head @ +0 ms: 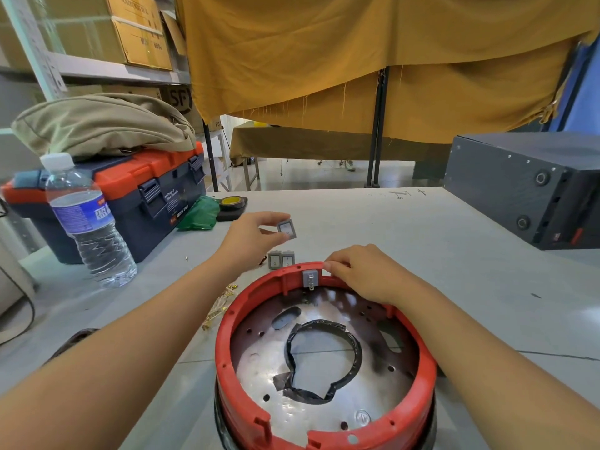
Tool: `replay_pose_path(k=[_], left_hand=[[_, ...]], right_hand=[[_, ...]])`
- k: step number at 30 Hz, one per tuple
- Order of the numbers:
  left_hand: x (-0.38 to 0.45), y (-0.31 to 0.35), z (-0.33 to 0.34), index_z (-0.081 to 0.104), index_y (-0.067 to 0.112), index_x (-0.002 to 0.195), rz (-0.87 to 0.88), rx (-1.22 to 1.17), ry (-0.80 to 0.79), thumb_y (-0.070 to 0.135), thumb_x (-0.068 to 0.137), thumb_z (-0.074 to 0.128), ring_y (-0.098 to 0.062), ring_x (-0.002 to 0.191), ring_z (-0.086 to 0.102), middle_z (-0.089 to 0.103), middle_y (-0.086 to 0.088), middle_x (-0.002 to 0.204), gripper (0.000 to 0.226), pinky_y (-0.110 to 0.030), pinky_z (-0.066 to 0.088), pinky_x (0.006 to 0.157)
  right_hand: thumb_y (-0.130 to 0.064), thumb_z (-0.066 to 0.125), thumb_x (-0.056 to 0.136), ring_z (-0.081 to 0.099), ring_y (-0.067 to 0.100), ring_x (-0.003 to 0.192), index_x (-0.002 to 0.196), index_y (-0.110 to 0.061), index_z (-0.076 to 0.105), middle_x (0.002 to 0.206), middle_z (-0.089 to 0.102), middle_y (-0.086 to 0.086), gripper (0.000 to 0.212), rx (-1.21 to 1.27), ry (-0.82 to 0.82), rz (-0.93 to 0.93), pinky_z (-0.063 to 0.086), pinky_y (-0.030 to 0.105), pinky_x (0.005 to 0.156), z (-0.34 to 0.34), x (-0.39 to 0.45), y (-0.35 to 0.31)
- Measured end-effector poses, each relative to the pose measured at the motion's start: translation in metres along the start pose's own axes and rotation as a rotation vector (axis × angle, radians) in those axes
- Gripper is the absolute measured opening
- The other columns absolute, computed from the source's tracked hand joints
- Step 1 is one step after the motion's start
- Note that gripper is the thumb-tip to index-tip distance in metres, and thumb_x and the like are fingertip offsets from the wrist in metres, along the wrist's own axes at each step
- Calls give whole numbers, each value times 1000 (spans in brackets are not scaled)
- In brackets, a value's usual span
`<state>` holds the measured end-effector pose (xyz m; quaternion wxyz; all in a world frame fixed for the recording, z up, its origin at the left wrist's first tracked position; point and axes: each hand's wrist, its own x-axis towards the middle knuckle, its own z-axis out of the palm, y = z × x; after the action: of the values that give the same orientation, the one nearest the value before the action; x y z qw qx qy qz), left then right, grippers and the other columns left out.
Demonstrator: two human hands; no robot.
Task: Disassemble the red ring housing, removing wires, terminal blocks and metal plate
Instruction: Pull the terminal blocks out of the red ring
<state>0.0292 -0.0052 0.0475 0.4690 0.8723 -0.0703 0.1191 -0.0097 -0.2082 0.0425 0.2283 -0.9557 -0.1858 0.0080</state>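
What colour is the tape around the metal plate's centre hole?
Black, on the tape lining the metal plate; head view.

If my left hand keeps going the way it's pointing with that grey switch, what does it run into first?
Probably nothing close. The left hand, pinching the grey switch, points right and away over bare table; the black case lies far off, though depth is unclear.

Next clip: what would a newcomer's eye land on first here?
The red ring housing dominates the near centre of the table, a shiny metal plate inside it. Above it, the left hand pinches a small grey switch block, while the right hand grips the housing's far rim.
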Motion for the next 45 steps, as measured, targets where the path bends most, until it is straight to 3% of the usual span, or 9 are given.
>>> replay_pose_path(k=[4,7,13,16,21,29,37,42,45], left_hand=[[11,-5,7,64,20,121,107,196,-105,13,87,66,-8,79,64,68,2,104,35,-9,46,64],[18,-11,15,64,16,118,145,256,-168,11,83,70,-14,91,64,67,-6,108,35,-21,49,83],[28,-24,32,68,13,107,310,341,-271,5,78,71,-11,81,64,69,-9,98,30,-12,50,75],[34,-30,38,67,14,110,346,481,-327,12,82,68,-15,88,63,69,-8,103,28,-24,51,79],[41,-40,38,66,23,113,353,684,-295,28,84,66,-21,99,58,70,-1,106,29,-24,34,76],[36,-34,25,57,23,127,329,702,-323,23,87,62,-24,124,43,57,-2,129,41,-38,32,105],[1,9,5,70,21,94,232,308,-268,27,89,61,-6,81,63,70,6,90,11,-13,47,72],[-20,18,2,73,23,88,208,267,-330,30,85,67,-3,75,62,70,13,82,10,-12,47,70],[-28,18,3,71,23,90,195,259,-319,23,81,71,-5,79,64,70,10,87,9,-5,44,66]], right_hand=[[-36,39,102,56,23,87,107,-19,68,92,65,2,34,-6,5,-7,48,36,81,0,0,2],[-36,39,102,54,21,85,107,-20,68,89,63,0,33,-7,2,-7,46,35,79,-1,0,3],[-35,38,102,58,24,94,110,-22,68,103,68,4,34,-12,1,-7,49,41,87,-1,0,4],[-36,39,101,57,24,95,112,-24,68,104,68,4,33,-8,5,-8,49,42,87,0,0,4],[-36,39,101,57,24,93,111,-25,67,103,67,5,31,-8,3,-11,49,42,86,0,1,5],[-37,38,101,57,24,91,109,-23,67,98,67,4,33,-13,-9,1,49,43,85,1,1,4],[-37,36,102,51,24,81,81,-29,52,77,54,-2,28,-62,12,9,46,40,76,2,1,3],[-37,34,103,53,26,90,105,-19,61,98,63,7,33,-96,2,18,47,42,82,1,-2,2],[-37,33,102,53,28,91,117,-27,52,82,55,0,26,-88,11,17,47,44,84,0,-5,3]])
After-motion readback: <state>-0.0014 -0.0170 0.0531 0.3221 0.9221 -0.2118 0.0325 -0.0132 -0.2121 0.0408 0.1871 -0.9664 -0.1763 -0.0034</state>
